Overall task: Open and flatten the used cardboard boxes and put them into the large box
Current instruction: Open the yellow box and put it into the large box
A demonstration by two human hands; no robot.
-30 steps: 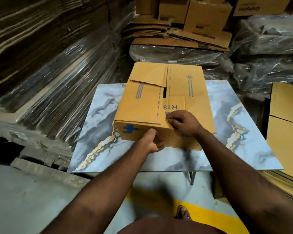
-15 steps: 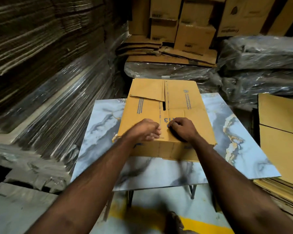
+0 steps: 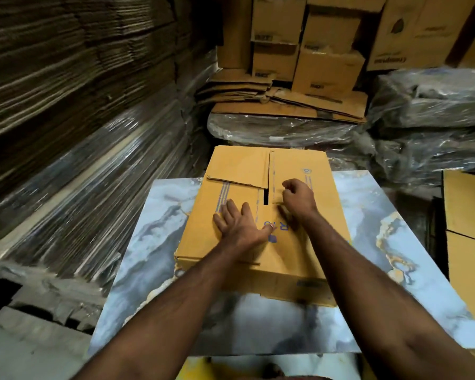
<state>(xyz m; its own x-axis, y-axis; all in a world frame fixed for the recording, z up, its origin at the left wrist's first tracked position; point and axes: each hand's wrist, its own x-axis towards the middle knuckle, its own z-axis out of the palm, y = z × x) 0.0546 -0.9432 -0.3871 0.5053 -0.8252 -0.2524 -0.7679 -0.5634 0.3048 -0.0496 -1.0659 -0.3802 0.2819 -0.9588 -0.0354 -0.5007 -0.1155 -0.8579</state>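
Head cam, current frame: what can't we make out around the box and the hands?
- Right hand: fingers curled at the cardboard box top; the hand's back hides whether they pinch anything.
- Blue print on the box top: partly covered by the left hand and right wrist.
- Box interior: hidden by the closed flaps.
- Large box: cannot be identified.
- Marble-pattern table: near edge cut off by arms.
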